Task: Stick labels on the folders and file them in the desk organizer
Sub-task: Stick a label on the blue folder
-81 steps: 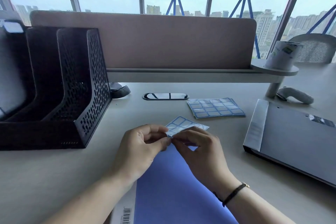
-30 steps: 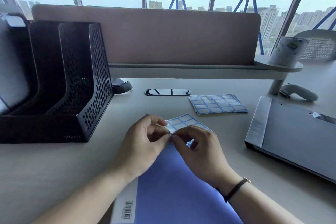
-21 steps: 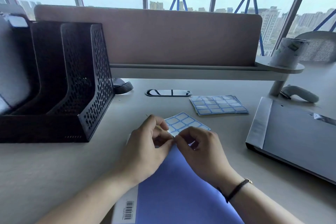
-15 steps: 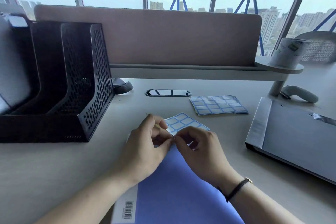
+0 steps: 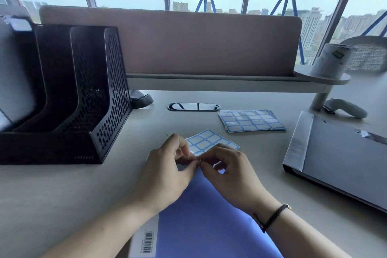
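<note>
A blue folder (image 5: 207, 220) lies flat on the desk right in front of me. Above its far edge I hold a small sheet of blue-bordered labels (image 5: 206, 142). My left hand (image 5: 167, 172) pinches the sheet's near edge between thumb and fingers. My right hand (image 5: 232, 174) pinches at the same spot, fingertips touching those of the left hand. Whether a label is lifted is hidden by the fingers. The black mesh desk organizer (image 5: 100, 98) stands at the left with open slots; a grey folder (image 5: 14, 73) stands in its far-left slot.
A stack of label sheets (image 5: 251, 120) lies further back on the desk. A grey binder (image 5: 343, 159) lies flat at the right. A raised shelf (image 5: 230, 84) with a partition panel runs across the back, holding a white cup (image 5: 333, 58). A cable port (image 5: 193, 107) sits mid-desk.
Both hands stay pinched together on the label sheet, with only small finger movements; the sheet has tilted slightly. The folder and organizer have not moved.
</note>
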